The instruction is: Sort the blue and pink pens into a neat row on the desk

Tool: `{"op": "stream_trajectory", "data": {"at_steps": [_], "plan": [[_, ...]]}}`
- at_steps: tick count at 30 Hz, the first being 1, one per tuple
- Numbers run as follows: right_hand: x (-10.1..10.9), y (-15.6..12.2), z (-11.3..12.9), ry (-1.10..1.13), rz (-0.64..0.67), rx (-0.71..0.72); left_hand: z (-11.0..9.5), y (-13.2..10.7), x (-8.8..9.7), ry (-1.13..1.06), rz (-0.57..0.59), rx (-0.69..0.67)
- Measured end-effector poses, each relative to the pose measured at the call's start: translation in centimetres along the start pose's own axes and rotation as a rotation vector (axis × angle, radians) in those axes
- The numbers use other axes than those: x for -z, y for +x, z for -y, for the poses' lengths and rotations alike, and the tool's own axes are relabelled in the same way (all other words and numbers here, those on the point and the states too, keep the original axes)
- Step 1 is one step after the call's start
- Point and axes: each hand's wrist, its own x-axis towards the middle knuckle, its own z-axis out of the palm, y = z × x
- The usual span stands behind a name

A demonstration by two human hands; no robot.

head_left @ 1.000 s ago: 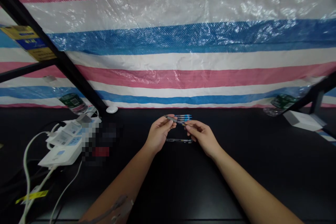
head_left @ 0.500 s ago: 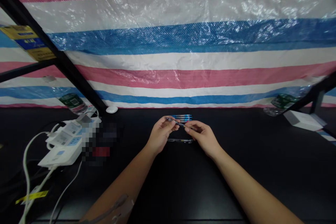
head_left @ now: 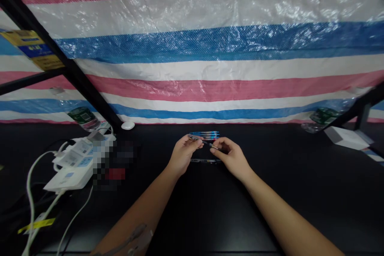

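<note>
A slim, dark pen (head_left: 207, 143) is held above the black table, slanting down from left to right between my two hands. My left hand (head_left: 180, 155) is closed around its upper left end, with the thumb on top. At the lower right end, my right hand (head_left: 233, 155) pinches it between thumb and fingers; whether that end is the tip or a separate part is too small to tell. Just behind the hands lie several blue pens (head_left: 207, 134) side by side. Nearer to me, another clear and dark pen (head_left: 204, 161) rests on the table, partly covered by the hands.
On the left lie a white power strip (head_left: 70, 176) with plugs and cables (head_left: 30, 192), and a blurred-out patch. A white mouse-like object (head_left: 127, 125) sits at the back. Bottles (head_left: 84, 117) stand on both sides; a white box (head_left: 346, 137) is at right. Striped sheeting (head_left: 210, 88) hangs behind.
The fingers of both hands have shifted slightly on the pen, and a little more of its thin middle shows between them. Things on the table have stayed put.
</note>
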Motion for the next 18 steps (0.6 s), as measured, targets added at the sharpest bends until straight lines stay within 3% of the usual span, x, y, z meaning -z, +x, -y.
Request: {"op": "stream_trajectory", "data": {"at_steps": [6,11,18], "plan": [[-0.26,-0.46,-0.03,-0.064,0.090,0.008,0.14,-0.32,-0.24,0.052,0.087,0.003],[-0.05,-0.37,-0.49,-0.143,0.078,0.014,-0.20,-0.15,-0.31,-0.055,0.019,-0.027],[-0.07,-0.35,-0.53,-0.166,0.069,0.018,-0.21,0.31,-0.17,-0.010,-0.065,-0.047]]}}
